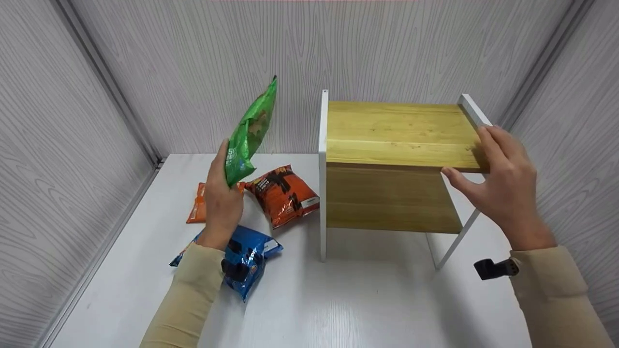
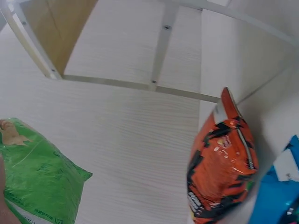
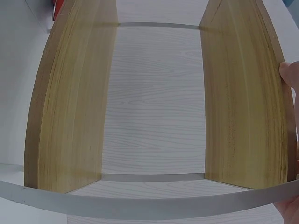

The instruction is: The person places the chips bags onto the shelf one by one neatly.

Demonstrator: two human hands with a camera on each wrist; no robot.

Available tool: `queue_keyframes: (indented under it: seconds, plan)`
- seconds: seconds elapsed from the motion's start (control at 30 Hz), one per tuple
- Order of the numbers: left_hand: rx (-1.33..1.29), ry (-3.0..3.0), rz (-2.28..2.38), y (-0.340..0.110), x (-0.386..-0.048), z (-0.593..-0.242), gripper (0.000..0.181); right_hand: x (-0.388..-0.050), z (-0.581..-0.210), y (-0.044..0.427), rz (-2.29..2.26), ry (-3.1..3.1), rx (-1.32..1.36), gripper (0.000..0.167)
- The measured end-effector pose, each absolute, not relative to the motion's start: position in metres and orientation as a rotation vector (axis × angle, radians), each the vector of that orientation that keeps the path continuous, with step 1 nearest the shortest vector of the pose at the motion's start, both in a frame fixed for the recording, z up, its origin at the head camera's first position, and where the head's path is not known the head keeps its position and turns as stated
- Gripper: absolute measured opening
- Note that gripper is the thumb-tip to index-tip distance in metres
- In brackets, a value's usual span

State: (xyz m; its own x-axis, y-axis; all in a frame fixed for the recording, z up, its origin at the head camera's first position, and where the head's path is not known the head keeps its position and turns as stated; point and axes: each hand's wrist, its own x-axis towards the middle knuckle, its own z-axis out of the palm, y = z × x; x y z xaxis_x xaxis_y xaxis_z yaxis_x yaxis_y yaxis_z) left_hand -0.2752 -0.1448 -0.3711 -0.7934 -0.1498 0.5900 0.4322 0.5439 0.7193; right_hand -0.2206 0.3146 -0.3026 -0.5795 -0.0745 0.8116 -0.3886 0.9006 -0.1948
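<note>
My left hand (image 1: pixel 222 205) holds a green snack bag (image 1: pixel 250 133) up in the air, left of a small two-tier wooden shelf (image 1: pixel 387 128) with white side frames. In the left wrist view the green bag (image 2: pixel 42 172) shows at the lower left, beside a sliver of the hand. My right hand (image 1: pixel 508 181) grips the front right corner of the shelf's upper board, fingers on top and thumb at the front edge. The right wrist view shows the thumb (image 3: pixel 290 73) against the board's edge; most of that hand is outside this view.
Left of the shelf, a red-orange snack bag (image 1: pixel 290 195) lies close to its side frame. A smaller orange packet (image 1: pixel 197 209) and a blue snack bag (image 1: pixel 249 253) lie on the white table (image 1: pixel 130 270), partly hidden by my left arm. Grey wood-grain walls (image 1: pixel 193 72) enclose the table.
</note>
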Motion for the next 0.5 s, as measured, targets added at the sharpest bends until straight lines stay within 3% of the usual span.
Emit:
queue_keyframes:
  seconds: [0.5]
  plan:
    - [-0.502, -1.971, -1.070, -0.101, -0.281, -0.305, 0.049, -0.218, -0.303, 0.317, 0.434, -2.180, 0.326, 0.082]
